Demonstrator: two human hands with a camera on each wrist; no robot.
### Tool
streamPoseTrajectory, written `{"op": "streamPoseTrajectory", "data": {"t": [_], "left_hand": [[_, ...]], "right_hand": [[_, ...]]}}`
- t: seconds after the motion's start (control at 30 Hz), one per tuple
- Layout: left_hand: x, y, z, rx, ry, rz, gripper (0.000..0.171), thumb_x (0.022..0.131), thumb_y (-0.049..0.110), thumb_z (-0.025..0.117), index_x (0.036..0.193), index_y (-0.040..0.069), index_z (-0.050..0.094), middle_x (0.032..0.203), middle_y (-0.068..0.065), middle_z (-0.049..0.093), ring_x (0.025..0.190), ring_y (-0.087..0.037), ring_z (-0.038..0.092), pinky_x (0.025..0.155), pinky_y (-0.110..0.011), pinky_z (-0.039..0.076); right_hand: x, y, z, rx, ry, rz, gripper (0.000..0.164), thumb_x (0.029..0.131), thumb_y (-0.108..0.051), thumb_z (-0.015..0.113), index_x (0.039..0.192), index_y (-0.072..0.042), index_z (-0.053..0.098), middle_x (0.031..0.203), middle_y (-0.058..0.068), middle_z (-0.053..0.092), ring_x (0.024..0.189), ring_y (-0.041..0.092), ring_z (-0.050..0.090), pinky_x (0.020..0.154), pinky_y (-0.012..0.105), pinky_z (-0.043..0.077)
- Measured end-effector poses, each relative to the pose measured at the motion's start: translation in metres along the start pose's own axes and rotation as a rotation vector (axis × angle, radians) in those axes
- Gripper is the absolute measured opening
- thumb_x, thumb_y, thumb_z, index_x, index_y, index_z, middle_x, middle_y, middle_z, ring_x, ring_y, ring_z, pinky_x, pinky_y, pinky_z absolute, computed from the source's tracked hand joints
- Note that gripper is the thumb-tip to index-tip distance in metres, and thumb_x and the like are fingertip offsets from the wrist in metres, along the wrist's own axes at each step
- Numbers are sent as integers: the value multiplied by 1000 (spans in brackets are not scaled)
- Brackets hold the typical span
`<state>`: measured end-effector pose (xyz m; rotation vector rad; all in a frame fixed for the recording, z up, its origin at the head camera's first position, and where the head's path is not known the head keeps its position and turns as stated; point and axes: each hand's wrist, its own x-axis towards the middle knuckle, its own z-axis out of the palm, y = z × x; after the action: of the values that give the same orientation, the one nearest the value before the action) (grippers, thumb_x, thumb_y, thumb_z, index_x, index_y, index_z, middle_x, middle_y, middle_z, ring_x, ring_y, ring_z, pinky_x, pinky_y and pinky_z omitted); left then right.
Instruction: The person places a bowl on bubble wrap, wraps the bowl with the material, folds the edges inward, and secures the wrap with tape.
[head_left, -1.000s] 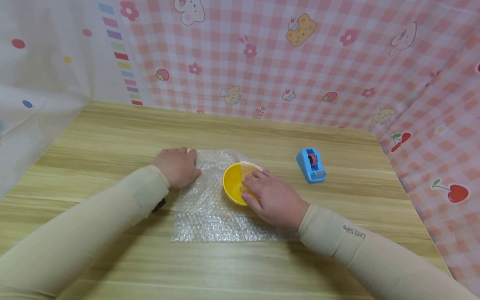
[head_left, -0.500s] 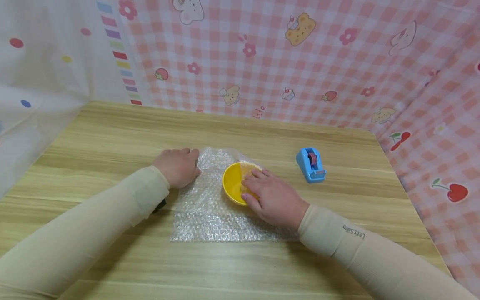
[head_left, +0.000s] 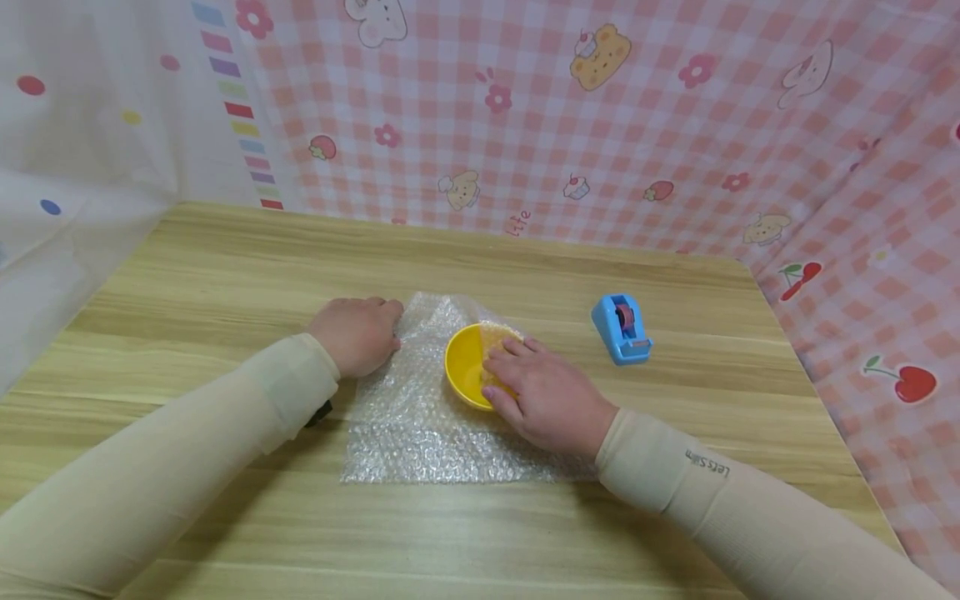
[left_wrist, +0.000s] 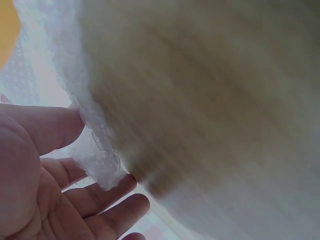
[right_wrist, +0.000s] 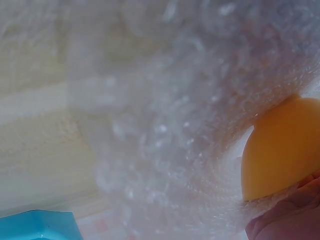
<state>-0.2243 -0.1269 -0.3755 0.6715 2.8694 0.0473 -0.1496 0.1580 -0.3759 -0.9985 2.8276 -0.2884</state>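
A clear sheet of bubble wrap (head_left: pixel 405 442) lies on the wooden table, and a yellow bowl (head_left: pixel 463 367) sits on it. Part of the sheet is folded over the bowl's right side. My right hand (head_left: pixel 551 396) rests on that fold with extended fingers, pressing it into the bowl. In the right wrist view, the bowl's outer wall (right_wrist: pixel 282 150) shows above part of the hand. At the sheet's far left edge, my left hand (head_left: pixel 356 335) pinches the wrap. The left wrist view has the wrap's edge (left_wrist: pixel 97 135) between thumb and fingers, slightly raised off the table.
A blue tape dispenser (head_left: pixel 624 332) stands on the table (head_left: pixel 420 542) to the right of the bowl. Pink checked cloth (head_left: pixel 465 125) hangs behind and on the right, white dotted cloth (head_left: pixel 90 167) on the left.
My left hand has shifted slightly right, and the sheet's far left edge has come up and inward with it. The right hand and bowl have stayed in place.
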Motion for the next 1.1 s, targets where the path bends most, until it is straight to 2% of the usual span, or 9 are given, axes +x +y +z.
{"op": "streamPoseTrajectory", "data": {"t": [0.33,0.6,0.8,1.0,1.1], "left_hand": [[0,1,0,9,30,12,31,102,25,68,123,3,61,114,-16,72,102,-36,71,92,-54,59],[1,3,1,-74,64,17,16,102,14,61,115,6,61,102,-14,71,89,-31,69,84,-50,61],[0,4,0,-161,43,-13,19,105,10,50,122,5,58,112,-17,69,99,-31,69,93,-50,61],[-1,5,-3,-258,31,-64,23,104,6,47,125,2,56,112,-19,68,97,-30,67,90,-49,61],[-2,4,-4,-313,33,-98,29,103,5,46,131,-1,52,116,-22,68,103,-33,69,91,-50,60]], "right_hand": [[1,0,1,2,-21,22,55,111,-43,43,151,-7,56,157,10,56,156,33,38,133,50,21],[1,0,1,-7,-16,20,55,111,-43,43,151,-7,56,157,10,55,157,33,38,133,50,22],[1,0,1,-6,-16,22,54,111,-42,43,150,-7,57,157,10,55,157,32,38,133,49,21],[1,-1,1,-2,-11,19,53,111,-40,43,150,-6,57,157,11,56,156,33,39,133,50,22],[1,-1,1,-5,-15,23,54,111,-42,43,150,-7,57,157,10,56,156,33,38,134,50,21]]}}
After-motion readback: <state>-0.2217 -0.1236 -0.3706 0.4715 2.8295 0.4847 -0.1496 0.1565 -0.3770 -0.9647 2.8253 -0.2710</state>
